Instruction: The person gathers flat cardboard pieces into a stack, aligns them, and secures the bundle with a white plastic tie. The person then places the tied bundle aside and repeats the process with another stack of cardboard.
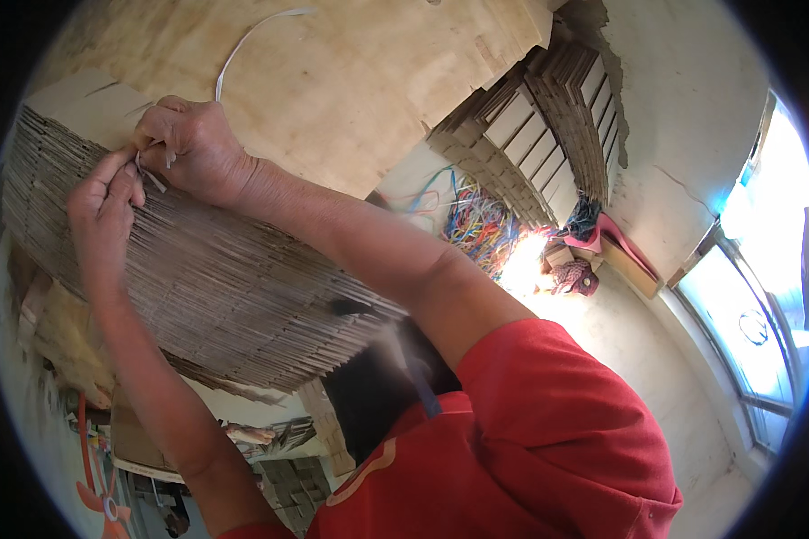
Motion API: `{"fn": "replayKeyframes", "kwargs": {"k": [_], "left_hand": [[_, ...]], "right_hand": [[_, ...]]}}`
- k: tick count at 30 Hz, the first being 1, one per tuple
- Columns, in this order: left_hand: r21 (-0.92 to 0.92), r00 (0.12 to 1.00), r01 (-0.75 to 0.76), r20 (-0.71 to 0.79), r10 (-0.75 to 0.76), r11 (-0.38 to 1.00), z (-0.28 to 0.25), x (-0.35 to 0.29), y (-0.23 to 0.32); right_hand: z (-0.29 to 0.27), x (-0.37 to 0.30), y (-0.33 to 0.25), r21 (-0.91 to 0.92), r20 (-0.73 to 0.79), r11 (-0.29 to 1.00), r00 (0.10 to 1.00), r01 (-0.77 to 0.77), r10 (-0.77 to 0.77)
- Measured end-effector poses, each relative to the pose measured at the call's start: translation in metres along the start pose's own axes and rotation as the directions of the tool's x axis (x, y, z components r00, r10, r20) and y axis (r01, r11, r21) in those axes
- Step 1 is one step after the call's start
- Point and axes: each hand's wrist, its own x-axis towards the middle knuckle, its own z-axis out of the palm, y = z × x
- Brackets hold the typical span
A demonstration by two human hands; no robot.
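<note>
My two hands meet over the far left part of the long cardboard stack point(234, 278), whose flat pieces stand packed edge to edge. My left hand point(108, 193) has thumb and fingertips pressed together, pinching a thin white strip point(156, 181); a short loose end of it hangs over the stack. My right hand point(187, 139) is just beside and above, its fingers curled in tightly on the same strip, though the exact contact is partly hidden behind my knuckles. From behind this hand a white length point(226, 66) arcs away past the stack's far side, over a plywood board point(351, 81); I cannot tell whether it is one piece with the strip I pinch. My right forearm point(342, 225) crosses above the stack, and my left one point(153, 368) passes over its left side. Well to the right of the stack lie a tangle of coloured strips point(476, 216) and more piled cardboard point(539, 135). An orange fan point(108, 505) is on its near left side.
</note>
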Motion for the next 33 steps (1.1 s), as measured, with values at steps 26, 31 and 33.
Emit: {"fn": "replayKeyframes", "kwargs": {"k": [26,31,33], "left_hand": [[0.805,0.679,-0.317,-0.177,0.712,0.502,0.025,-0.033,-0.024],[0.586,0.735,-0.051,-0.526,0.428,0.809,0.006,-0.118,-0.066],[0.397,0.66,0.053,-0.703,0.266,0.916,0.013,-0.164,-0.11]], "right_hand": [[-0.059,-0.023,0.066,-0.274,0.477,0.74,0.581,-0.614,0.659],[-0.109,-0.04,0.012,-0.452,0.034,0.786,0.872,-0.423,0.488],[-0.105,-0.044,-0.03,-0.502,0.11,0.844,0.954,-0.188,0.277]]}}
